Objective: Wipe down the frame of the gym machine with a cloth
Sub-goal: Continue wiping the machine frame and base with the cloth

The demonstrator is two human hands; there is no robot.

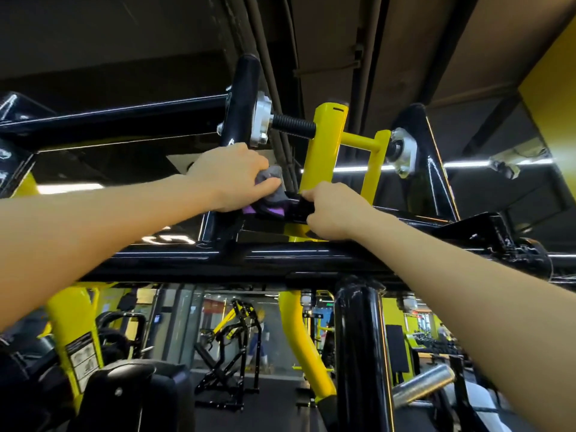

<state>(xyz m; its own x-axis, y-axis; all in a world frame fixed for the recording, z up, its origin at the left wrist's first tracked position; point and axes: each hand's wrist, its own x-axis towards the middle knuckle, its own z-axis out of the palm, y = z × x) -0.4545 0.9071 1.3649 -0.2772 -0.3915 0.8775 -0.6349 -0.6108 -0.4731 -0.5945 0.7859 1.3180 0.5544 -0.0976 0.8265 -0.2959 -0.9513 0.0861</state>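
Head view: both arms reach up to the top of the gym machine, near the yellow upright (324, 151).
Cloth: grey-and-purple cloth (270, 199) bunched under the left hand (232, 177), pressed on the black bracket (296, 210) at the foot of the yellow upright, on its left.
Left hand: fingers curled round the cloth, holding it against the metal.
Right hand: right hand (335, 210) grips the same bracket just right of the cloth, fingers wrapped over its edge, holding no cloth; it seems to steady the person.
Key relation: the cloth lies between the two hands, nearer the left; the bracket's long axis runs left to right, toward the right hand, so a further stroke would likely run along it that way.
Frame: black crossbar (280, 260) runs sideways just below the yellow upright; a threaded pivot rod (293, 124) meets the upright near its top, from the left.
Room: more yellow and black machines stand far below the yellow upright; dark ceiling with pipes above it.
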